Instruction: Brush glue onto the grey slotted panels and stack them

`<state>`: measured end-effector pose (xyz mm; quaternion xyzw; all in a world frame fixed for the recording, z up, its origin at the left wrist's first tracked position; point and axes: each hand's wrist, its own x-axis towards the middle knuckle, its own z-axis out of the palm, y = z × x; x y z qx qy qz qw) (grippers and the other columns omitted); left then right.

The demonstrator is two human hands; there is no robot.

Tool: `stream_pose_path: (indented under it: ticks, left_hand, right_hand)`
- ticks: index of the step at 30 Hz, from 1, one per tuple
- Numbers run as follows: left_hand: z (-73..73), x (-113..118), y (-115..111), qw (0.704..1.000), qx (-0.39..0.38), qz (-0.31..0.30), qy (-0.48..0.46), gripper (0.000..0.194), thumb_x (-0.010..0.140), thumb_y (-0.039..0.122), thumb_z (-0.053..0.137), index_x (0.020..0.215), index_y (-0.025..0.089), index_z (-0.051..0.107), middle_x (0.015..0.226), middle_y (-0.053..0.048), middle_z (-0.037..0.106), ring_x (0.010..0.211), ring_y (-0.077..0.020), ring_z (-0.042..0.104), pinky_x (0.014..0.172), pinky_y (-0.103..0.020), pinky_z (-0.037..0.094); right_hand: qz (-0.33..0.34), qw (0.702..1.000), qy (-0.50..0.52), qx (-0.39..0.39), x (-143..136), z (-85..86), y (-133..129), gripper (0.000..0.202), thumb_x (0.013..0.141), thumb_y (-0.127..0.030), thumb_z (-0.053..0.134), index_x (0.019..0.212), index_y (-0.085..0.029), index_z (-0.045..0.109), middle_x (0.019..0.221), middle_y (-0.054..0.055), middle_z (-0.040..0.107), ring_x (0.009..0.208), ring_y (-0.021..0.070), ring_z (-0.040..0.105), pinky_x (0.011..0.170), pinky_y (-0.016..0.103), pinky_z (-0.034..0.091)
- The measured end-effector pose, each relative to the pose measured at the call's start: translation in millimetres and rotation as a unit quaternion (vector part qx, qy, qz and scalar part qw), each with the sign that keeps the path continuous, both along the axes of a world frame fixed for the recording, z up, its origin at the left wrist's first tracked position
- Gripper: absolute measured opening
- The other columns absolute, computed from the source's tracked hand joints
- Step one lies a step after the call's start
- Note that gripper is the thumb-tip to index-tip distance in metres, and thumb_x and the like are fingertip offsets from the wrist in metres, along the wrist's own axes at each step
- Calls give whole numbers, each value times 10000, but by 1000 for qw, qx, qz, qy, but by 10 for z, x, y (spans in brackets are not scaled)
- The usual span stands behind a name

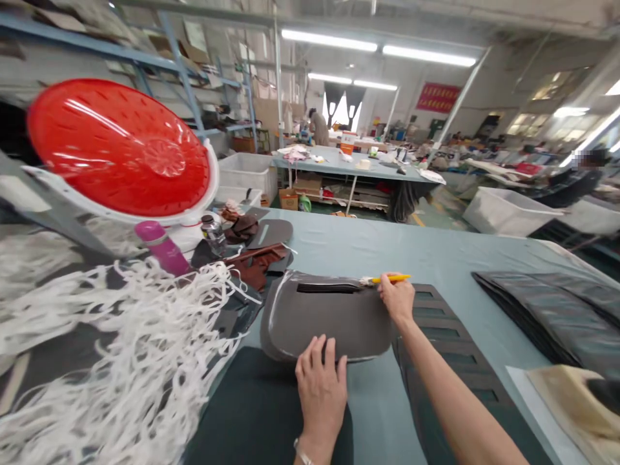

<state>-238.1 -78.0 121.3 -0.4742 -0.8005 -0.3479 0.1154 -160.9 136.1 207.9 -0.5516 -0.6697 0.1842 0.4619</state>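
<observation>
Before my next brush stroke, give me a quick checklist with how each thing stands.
1. Brush in right hand: ok, gripped by its yellow handle.
2. Left hand on grey panel: ok, fingertips over the near edge.
3. White strips away from the brush: ok, heaped off to the left.
4. Slotted sheet fully visible: not ok, right forearm covers part.
5. Enough on the bristles: cannot tell, too small.

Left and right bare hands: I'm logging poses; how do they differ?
The left hand lies palm-down over the near edge of the dark grey rounded panel; the right hand grips a yellow-handled brush. The left hand has a pale wristband; the right hand shows none. Both are gloveless.
</observation>
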Motion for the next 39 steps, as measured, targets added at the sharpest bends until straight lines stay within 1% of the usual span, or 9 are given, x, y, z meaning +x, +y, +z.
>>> stream_pose_path:
  ticks: [6, 13, 16, 19, 23, 27, 32, 35, 39]
  left_hand:
    - [-16, 23, 27, 1000, -18, -11, 22, 362, 881, 345, 478, 1204, 197, 548, 1258, -105, 543, 1193, -284, 452, 969, -462, 348]
    - [95, 15, -52, 996, -4, -49, -68, 345, 894, 349, 440, 1174, 198, 574, 1251, -108, 555, 1204, -290, 450, 993, -480, 331]
    - [275, -254, -144, 970, 25, -128, -207, 359, 935, 336, 317, 1137, 213, 587, 1197, -73, 600, 1152, -207, 509, 1001, -403, 371]
    - [437, -704, -188, 933, 102, -125, -323, 419, 944, 370, 248, 1171, 187, 549, 1183, -73, 613, 1111, -161, 545, 989, -348, 401]
    - [436, -1211, -147, 940, 72, -104, -316, 399, 927, 379, 281, 1159, 182, 540, 1110, -69, 653, 1056, -173, 580, 962, -368, 415]
    - [267, -1335, -109, 973, -12, -105, -203, 329, 912, 300, 312, 1086, 202, 574, 1036, -51, 676, 1020, -185, 590, 941, -363, 409]
    - [260, -1102, -131, 992, -61, -63, -89, 366, 926, 324, 319, 1222, 236, 516, 1093, -67, 626, 1014, -212, 557, 895, -381, 398]
    - [319, -867, -110, 994, -105, -11, 7, 390, 908, 365, 383, 1272, 286, 499, 1102, -101, 577, 1029, -253, 515, 870, -415, 386]
    - [321, -684, -64, 988, -126, 29, 85, 375, 901, 350, 402, 1246, 282, 532, 1175, -129, 520, 1089, -275, 465, 886, -435, 371]
  right_hand:
    - [0, 998, 47, -48, 511, -21, -170, 312, 792, -418, 461, 772, -164, 641, 505, -7, 605, 414, 130, 544, 463, 212, 411]
    - [-25, 999, -27, -29, 1017, -89, -1295, 274, 815, -427, 520, 723, -184, 606, 507, -22, 567, 461, 126, 535, 503, 218, 400]
    - [37, 999, 29, -7, 705, -28, -1678, 228, 839, -385, 522, 761, -186, 602, 604, -8, 601, 522, 126, 560, 535, 221, 426]
    - [227, 971, 74, -19, 40, -90, -1974, 162, 858, -323, 518, 828, -198, 617, 753, 10, 652, 646, 130, 612, 635, 220, 472]
    - [373, 924, 84, -11, -486, -325, -2155, 147, 860, -270, 511, 915, -206, 632, 885, 27, 675, 769, 138, 637, 739, 225, 482]
    - [261, 964, 36, -28, 153, -485, -1973, 135, 854, -292, 529, 854, -200, 627, 778, 20, 653, 625, 128, 599, 615, 230, 467]
    - [18, 1000, 16, 17, 1043, -338, -1608, 174, 808, -356, 598, 848, -187, 614, 678, 6, 627, 534, 131, 576, 543, 241, 458]
    - [31, 996, 85, 11, 604, -203, -1474, 230, 819, -380, 582, 931, -181, 598, 663, 4, 625, 544, 144, 598, 552, 254, 482]
    - [175, 976, 130, 1, -621, -133, -1404, 224, 836, -396, 547, 897, -197, 628, 761, 25, 664, 627, 143, 619, 617, 251, 502]
